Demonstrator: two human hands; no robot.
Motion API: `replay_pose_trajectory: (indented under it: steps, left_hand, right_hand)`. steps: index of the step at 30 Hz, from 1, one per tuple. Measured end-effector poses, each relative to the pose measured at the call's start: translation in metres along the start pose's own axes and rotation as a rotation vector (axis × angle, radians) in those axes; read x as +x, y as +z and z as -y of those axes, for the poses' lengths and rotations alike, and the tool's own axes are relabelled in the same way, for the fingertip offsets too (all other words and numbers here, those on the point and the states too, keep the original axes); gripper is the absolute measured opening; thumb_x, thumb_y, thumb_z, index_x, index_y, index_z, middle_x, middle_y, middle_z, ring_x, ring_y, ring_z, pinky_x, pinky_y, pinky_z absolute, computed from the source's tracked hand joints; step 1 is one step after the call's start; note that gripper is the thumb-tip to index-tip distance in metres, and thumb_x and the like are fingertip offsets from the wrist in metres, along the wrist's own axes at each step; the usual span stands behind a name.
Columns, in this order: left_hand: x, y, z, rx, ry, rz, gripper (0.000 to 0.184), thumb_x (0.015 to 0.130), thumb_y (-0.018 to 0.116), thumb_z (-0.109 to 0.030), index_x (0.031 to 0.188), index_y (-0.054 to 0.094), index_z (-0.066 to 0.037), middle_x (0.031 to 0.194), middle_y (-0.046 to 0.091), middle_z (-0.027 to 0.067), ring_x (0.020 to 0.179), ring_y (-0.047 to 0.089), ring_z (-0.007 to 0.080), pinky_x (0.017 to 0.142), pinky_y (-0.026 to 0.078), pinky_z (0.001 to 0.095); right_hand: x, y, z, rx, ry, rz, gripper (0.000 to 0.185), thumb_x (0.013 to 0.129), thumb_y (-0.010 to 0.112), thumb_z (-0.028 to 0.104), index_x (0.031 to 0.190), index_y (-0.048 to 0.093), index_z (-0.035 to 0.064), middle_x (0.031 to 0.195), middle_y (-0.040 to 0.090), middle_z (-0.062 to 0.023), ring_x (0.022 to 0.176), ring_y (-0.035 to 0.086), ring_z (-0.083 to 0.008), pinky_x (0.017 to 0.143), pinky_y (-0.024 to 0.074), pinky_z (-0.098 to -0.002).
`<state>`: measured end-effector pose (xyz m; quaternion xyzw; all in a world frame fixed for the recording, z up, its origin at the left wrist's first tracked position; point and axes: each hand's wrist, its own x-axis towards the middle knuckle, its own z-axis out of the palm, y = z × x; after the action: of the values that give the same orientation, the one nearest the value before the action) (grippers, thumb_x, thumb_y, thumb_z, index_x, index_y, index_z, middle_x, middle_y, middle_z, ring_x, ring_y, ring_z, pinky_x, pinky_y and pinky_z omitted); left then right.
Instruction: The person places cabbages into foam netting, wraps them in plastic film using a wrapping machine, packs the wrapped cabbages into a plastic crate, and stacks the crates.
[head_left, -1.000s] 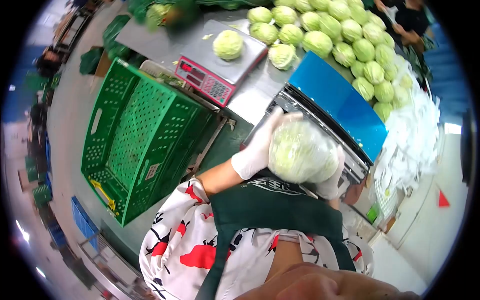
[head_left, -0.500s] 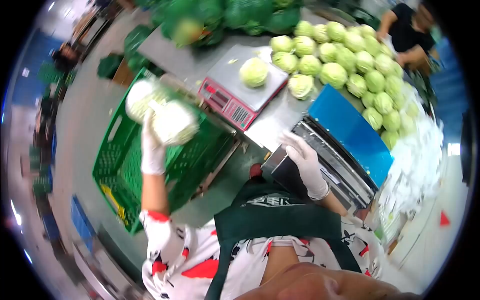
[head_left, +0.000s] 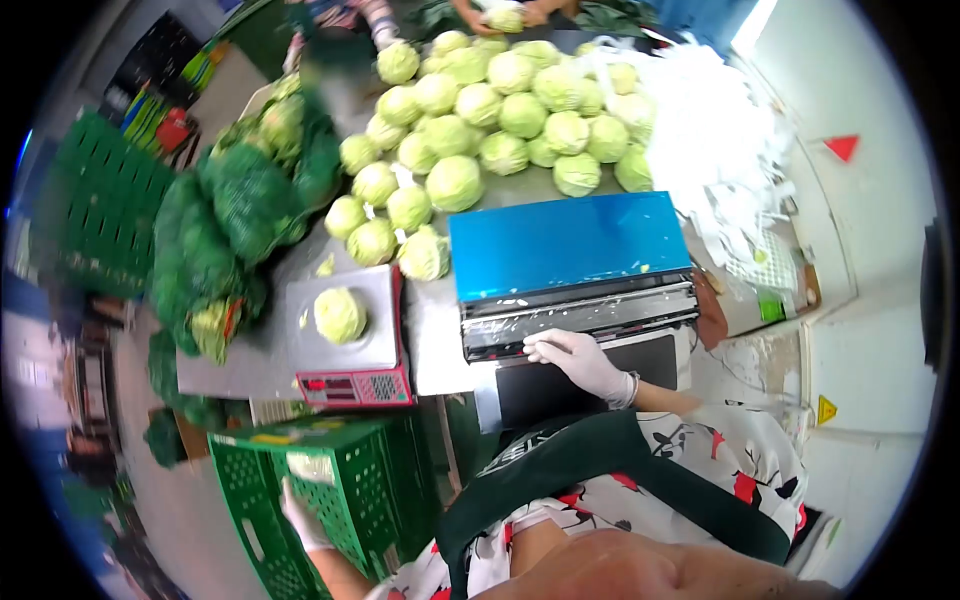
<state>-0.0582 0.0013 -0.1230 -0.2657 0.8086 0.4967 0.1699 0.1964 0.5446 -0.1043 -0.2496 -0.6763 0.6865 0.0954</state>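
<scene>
Left hand point(head_left: 304, 517) at a cabbage point(head_left: 311, 467), right hand point(head_left: 584, 366) over the wrapper point(head_left: 570, 245).
The cabbage lies in the green crate point(head_left: 392, 470); whether the left grip is closed on it, I cannot tell; the right grip is loosely open; on the tabletop point(head_left: 438, 350), another cabbage point(head_left: 340, 315) rests on the scale point(head_left: 378, 290); a pile point(head_left: 522, 115) lies beyond.

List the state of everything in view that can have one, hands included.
Left hand: gloved, at crate; grip unclear
Right hand: gloved, empty, fingers partly curled
Green crate: open-topped
Pale cabbage by left hand: partly hidden
Scale: display lit, loaded with one cabbage
Green mesh bags: bulging
Blue-topped machine: power unclear
</scene>
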Motion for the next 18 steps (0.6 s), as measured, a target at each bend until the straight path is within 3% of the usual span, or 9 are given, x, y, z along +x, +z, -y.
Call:
replay_pose_trajectory:
  steps: [1,2,4,6,10,11,13,16,18]
  left_hand:
    - [0.023,0.01,0.004,0.004,0.464,-0.371,0.08,0.096,0.066,-0.04,0.154,0.031,0.003,0.155,0.038,0.0209,0.14,0.041,0.0308,0.115,0.033,0.0424]
    - [-0.005,0.03,-0.037,0.103,0.691,-0.477,0.075,0.097,0.065,-0.023,0.156,0.025,0.003,0.159,0.03,0.0246,0.148,0.029,0.0326,0.122,0.023,0.0423]
    - [-0.05,0.092,-0.102,0.086,0.951,-0.265,0.077,0.096,0.066,-0.017,0.157,0.023,0.002,0.162,0.026,0.0223,0.148,0.029,0.0319,0.122,0.022,0.0431]
    - [-0.069,0.17,-0.147,0.044,0.929,0.099,0.083,0.094,0.069,-0.017,0.157,0.019,0.002,0.163,0.022,0.0236,0.15,0.026,0.0325,0.123,0.02,0.0427]
    - [0.048,0.287,-0.137,0.3,0.856,-0.055,0.106,0.082,0.082,-0.026,0.158,0.014,0.002,0.162,0.02,0.0257,0.152,0.019,0.033,0.124,0.014,0.0406]
    - [0.099,0.303,-0.12,0.374,0.902,-0.192,0.109,0.078,0.086,-0.03,0.157,0.019,0.0,0.157,0.032,0.0239,0.146,0.033,0.0348,0.121,0.026,0.0415]
    - [0.128,0.316,-0.122,0.241,0.882,0.168,0.102,0.078,0.086,-0.031,0.154,0.026,-0.002,0.149,0.042,0.021,0.133,0.046,0.0353,0.108,0.042,0.0445]
    - [0.058,0.328,-0.16,-0.073,0.397,0.341,0.066,0.087,0.077,-0.036,0.139,0.046,-0.011,0.123,0.062,0.0113,0.11,0.062,0.0274,0.087,0.055,0.0423]
    - [0.073,0.327,-0.154,-0.214,0.3,0.355,0.066,0.086,0.077,-0.037,0.139,0.048,-0.011,0.123,0.062,0.0111,0.106,0.064,0.0277,0.08,0.057,0.0424]
  right_hand:
    - [0.002,-0.013,0.002,-0.126,-0.058,-0.071,0.025,0.101,0.058,0.017,0.116,0.067,-0.001,0.107,0.072,-0.0103,0.1,0.068,-0.0161,0.089,0.0525,-0.0292]
    - [0.006,-0.031,0.005,-0.258,-0.11,-0.137,0.024,0.1,0.059,0.017,0.115,0.068,-0.0009,0.107,0.072,-0.0104,0.1,0.068,-0.0164,0.09,0.0523,-0.0296]
    - [0.027,-0.075,0.003,-0.258,-0.19,-0.346,0.024,0.097,0.064,0.017,0.114,0.068,-0.0003,0.108,0.072,-0.0108,0.1,0.067,-0.0164,0.09,0.0518,-0.03]
    - [0.062,-0.135,0.004,-0.25,-0.239,-0.543,0.025,0.096,0.065,0.016,0.114,0.068,-0.0009,0.107,0.072,-0.0118,0.099,0.067,-0.0181,0.09,0.0517,-0.0301]
    - [0.152,-0.279,-0.012,-0.572,-0.263,-1.028,0.047,0.09,0.069,0.029,0.126,0.063,-0.0008,0.117,0.067,-0.0256,0.105,0.067,-0.0376,0.093,0.0516,-0.0411]
    - [0.18,-0.316,-0.021,-0.725,-0.309,-1.124,0.053,0.091,0.066,0.031,0.134,0.058,0.001,0.12,0.065,-0.027,0.108,0.063,-0.0427,0.093,0.0506,-0.0465]
    - [0.208,-0.354,0.007,-0.79,-0.18,-1.119,0.06,0.091,0.064,0.035,0.142,0.052,0.0059,0.121,0.063,-0.0285,0.109,0.062,-0.0439,0.092,0.0503,-0.0496]
    - [0.251,-0.392,0.016,-0.814,-0.015,-1.155,0.064,0.089,0.064,0.037,0.146,0.049,0.0107,0.118,0.063,-0.0298,0.109,0.062,-0.0445,0.091,0.0501,-0.051]
    - [0.278,-0.417,0.0,-0.921,0.077,-1.086,0.056,0.091,0.063,0.037,0.14,0.054,0.0131,0.111,0.067,-0.0269,0.105,0.064,-0.0429,0.09,0.0509,-0.0508]
